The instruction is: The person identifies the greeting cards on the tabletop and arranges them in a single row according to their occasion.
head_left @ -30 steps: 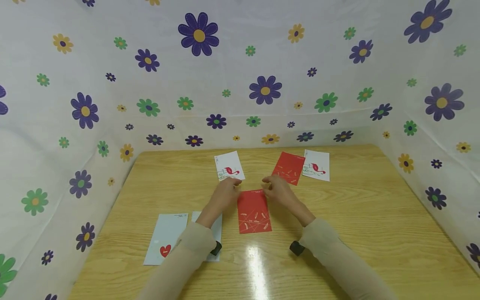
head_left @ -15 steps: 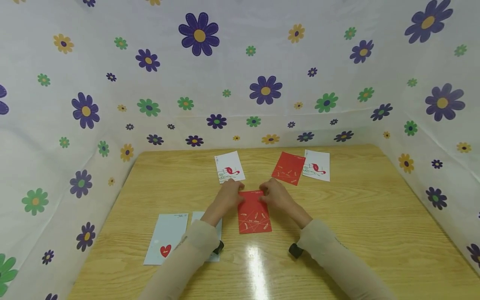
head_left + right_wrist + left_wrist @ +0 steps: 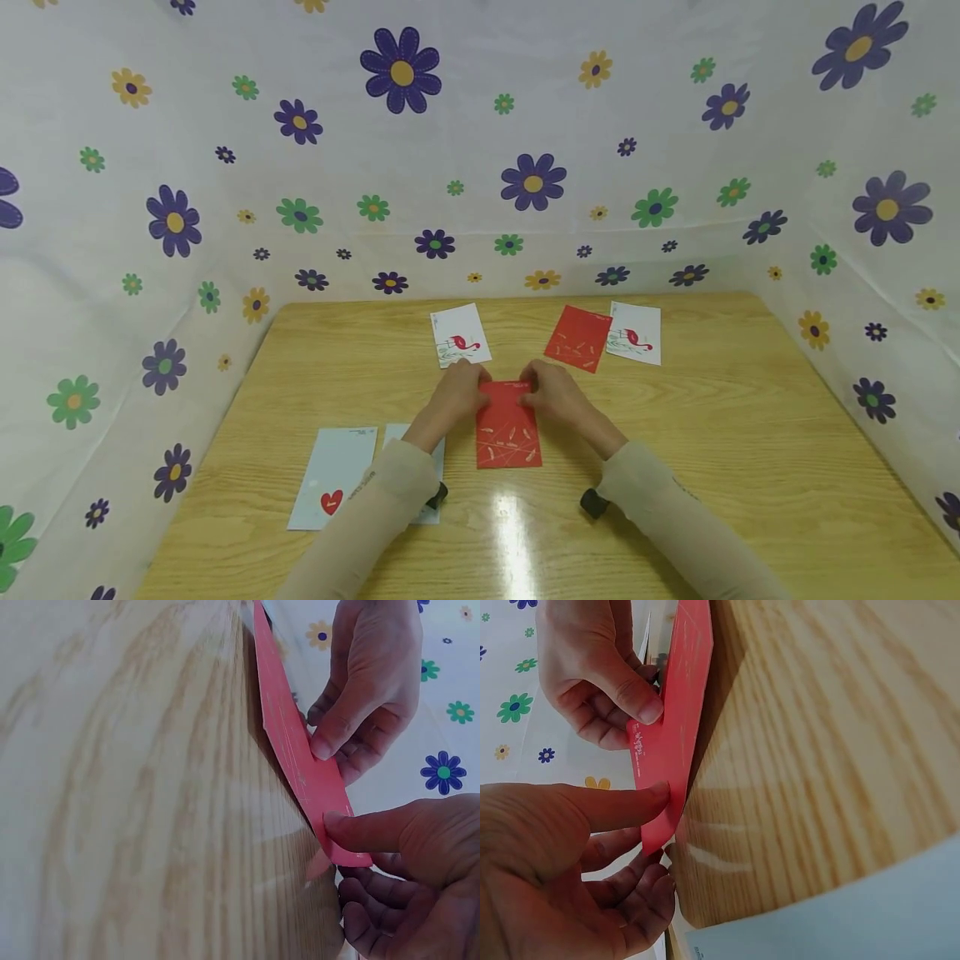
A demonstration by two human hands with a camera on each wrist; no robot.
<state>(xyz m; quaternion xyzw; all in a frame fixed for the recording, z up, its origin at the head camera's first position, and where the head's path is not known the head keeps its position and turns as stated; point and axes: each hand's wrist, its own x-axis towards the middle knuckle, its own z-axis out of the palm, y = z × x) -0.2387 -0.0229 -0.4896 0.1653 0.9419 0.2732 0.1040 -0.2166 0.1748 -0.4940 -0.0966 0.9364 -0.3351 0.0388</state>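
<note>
A red card point(image 3: 508, 433) with pale feather-like marks lies in front of the person, at mid-table. My left hand point(image 3: 457, 396) pinches its far left corner, thumb on the printed face and fingers behind the edge. At the far right corner my right hand point(image 3: 558, 397) pinches it the same way. In the left wrist view the red card point(image 3: 676, 712) slants between both thumbs, with a dark shadow along its side. The right wrist view shows the same card point(image 3: 289, 742), its end slightly bent by the thumb.
Behind the hands lie a white flamingo card point(image 3: 454, 325), a second red card point(image 3: 576, 333) and another flamingo card point(image 3: 636, 325). Two pale blue cards, one with a heart point(image 3: 333, 467), the other point(image 3: 431, 467) partly under the left forearm, lie left. Flowered cloth point(image 3: 480, 125) surrounds the wooden table point(image 3: 720, 433).
Both hands have moved in from beside the red card's far corners and now pinch them, thumbs on its face. The card stays at nearly the same spot; the other cards have not moved.
</note>
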